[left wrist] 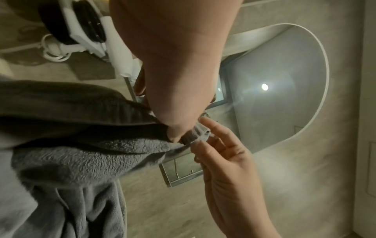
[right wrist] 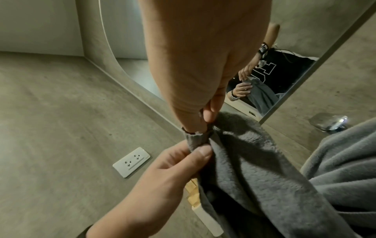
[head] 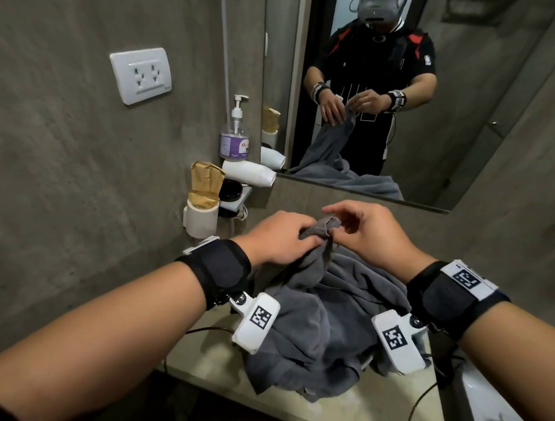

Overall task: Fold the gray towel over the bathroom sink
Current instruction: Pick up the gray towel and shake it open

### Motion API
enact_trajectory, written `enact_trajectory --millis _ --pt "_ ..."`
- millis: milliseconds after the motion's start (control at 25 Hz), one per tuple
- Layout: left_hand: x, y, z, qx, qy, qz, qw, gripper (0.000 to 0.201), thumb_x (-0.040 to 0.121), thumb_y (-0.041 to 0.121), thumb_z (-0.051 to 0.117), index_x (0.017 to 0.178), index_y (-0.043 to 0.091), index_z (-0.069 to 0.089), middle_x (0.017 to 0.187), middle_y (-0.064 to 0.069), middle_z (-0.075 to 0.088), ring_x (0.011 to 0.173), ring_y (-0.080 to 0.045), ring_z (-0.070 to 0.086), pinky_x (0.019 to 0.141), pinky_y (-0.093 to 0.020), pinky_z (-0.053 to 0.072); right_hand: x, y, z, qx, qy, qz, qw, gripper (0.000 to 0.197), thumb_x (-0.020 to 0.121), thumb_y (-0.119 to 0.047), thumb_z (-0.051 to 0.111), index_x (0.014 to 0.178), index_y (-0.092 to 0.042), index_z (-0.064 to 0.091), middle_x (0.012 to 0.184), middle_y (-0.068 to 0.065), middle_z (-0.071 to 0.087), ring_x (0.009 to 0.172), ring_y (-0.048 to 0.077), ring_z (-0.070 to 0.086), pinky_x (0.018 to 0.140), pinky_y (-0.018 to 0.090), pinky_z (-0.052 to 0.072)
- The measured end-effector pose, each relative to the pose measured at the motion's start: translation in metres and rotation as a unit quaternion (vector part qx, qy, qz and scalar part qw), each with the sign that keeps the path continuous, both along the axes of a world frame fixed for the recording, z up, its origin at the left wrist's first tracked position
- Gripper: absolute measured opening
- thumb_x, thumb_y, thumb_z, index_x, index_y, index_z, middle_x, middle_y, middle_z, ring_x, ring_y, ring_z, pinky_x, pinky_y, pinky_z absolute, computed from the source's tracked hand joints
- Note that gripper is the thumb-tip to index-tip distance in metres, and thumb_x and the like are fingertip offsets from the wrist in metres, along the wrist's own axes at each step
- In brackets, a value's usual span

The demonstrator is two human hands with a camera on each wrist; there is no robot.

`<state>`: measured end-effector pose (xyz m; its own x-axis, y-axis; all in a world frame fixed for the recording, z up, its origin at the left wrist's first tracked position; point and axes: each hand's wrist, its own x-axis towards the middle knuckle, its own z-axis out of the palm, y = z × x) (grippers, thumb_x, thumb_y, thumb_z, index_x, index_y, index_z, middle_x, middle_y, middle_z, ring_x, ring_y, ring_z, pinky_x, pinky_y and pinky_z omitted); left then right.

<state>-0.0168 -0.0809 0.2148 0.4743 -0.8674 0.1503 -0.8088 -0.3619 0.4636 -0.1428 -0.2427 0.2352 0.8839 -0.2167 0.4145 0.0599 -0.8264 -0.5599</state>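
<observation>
Both hands are finding a corner: the left hand (head: 282, 238) pinches the gray towel (head: 324, 319) hem, the right hand (head: 370, 235) apparently nips it alongside; the rest is heaped below them. Next, slide to the neighbouring corner.

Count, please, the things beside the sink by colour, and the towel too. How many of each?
Gray: 1, the gray towel, pinched at a corner by left hand and right hand.
White: 3, the wall socket, hair dryer, cup.
Brown: 1, the paper bag.
Clear: 1, the pump bottle.
Total: 6.
</observation>
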Motion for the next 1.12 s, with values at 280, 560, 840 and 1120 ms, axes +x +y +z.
enact_trajectory --millis 280,560,840,1120 --pt "0.016 0.009 0.057 -0.031 -0.025 -0.077 0.996 0.01 0.102 0.028 0.052 0.095 0.027 0.058 0.095 0.009 0.066 0.092 -0.014 0.06 0.076 -0.025 0.041 0.002 -0.01 -0.005 0.117 -0.019 -0.015 0.993 0.008 0.09 -0.018 0.073 0.088 -0.011 0.073 0.083 0.012 0.071 0.075 0.017 0.063 0.075 0.042 0.052" --pt "0.024 0.014 0.07 -0.02 -0.011 -0.094 0.995 0.032 0.089 0.036 0.072 0.115 0.019 0.066 0.107 0.004 0.072 0.096 -0.011 0.065 0.084 -0.029 0.051 0.0 -0.017 0.053 0.249 -0.046 0.05 0.966 0.013 0.097 -0.016 0.063 0.092 -0.013 0.074 0.066 -0.014 0.069 0.058 -0.004 0.057 0.057 0.012 0.044" --pt "0.024 0.015 -0.008 0.157 0.0 0.071 0.985 0.011 0.081 0.024 0.064 0.093 0.024 0.064 0.107 -0.009 0.073 0.104 -0.032 0.066 0.087 -0.038 0.055 0.003 -0.036 0.064 0.324 -0.098 -0.034 0.94 0.019 0.099 -0.014 0.057 0.093 -0.013 0.075 0.084 0.005 0.07 0.079 0.016 0.063 0.069 0.033 0.053" --pt "0.055 0.039 -0.003 0.173 0.048 0.084 0.98 0.014 0.087 0.034 0.073 0.093 0.022 0.067 0.096 -0.003 0.072 0.08 -0.019 0.066 0.069 -0.028 0.052 -0.014 -0.092 0.029 0.226 -0.105 -0.191 0.949 0.022 0.095 -0.03 0.059 0.081 -0.018 0.072 0.081 -0.001 0.069 0.078 0.013 0.059 0.07 0.035 0.048"
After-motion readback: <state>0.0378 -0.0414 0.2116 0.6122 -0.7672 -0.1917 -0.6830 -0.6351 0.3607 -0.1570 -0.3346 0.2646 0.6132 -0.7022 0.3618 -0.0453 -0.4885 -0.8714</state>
